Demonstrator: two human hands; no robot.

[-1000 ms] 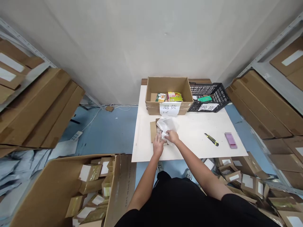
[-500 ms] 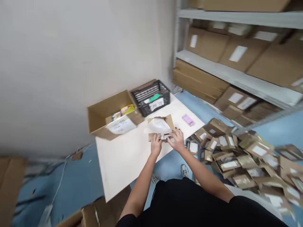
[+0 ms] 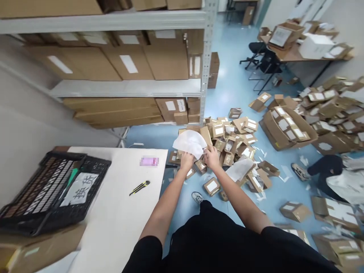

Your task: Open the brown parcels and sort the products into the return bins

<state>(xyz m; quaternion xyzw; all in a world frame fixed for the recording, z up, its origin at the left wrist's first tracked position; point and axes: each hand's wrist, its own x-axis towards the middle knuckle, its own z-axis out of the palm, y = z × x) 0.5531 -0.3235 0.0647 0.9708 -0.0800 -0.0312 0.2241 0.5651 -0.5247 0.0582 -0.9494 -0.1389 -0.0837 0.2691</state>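
Note:
An open cardboard box [image 3: 206,135] is held out over the floor between my two hands, with a white sheet of foam or paper [image 3: 190,141] spread across it. My left hand [image 3: 187,161] is closed on the near left side, its fingertips partly hidden by the sheet. On the right side, my right hand [image 3: 211,157] grips the box, the thumb close to the sheet's edge. The sheet covers most of the box, so its inside is hidden. Below and behind it lies a heap of small opened boxes [image 3: 218,131].
At left a white table [image 3: 119,216] carries a utility knife [image 3: 139,187], a pink blurred item [image 3: 149,161] and a black crate [image 3: 42,189]. A metal shelf [image 3: 127,89] with cartons stands ahead. Another person [image 3: 324,178] is at right, among scattered boxes and a large carton [image 3: 284,138].
My view has turned right, away from the wall. Both hands have carried the box and white sheet off the table to over the heap on the floor.

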